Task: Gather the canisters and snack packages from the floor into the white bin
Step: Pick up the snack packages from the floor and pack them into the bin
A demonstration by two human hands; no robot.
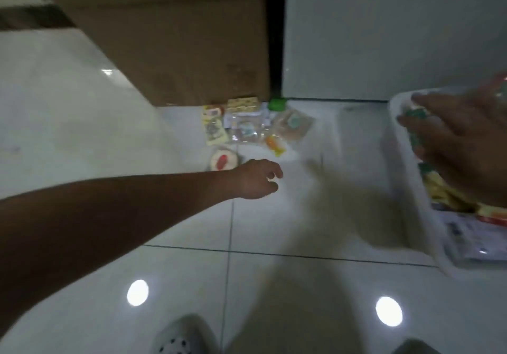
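The round pack (223,161) beside the empty, half-curled left hand (255,179) should be gripped, then dropped in the white bin (406,172).

Snack packages (247,125) left of bin (405,178)

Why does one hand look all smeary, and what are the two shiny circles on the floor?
Head view: the right hand over the white bin is motion-blurred; the circles are light glare reflected on glossy floor tiles; the room is dim overall.

Dim, motion-blurred, glare spots underfoot
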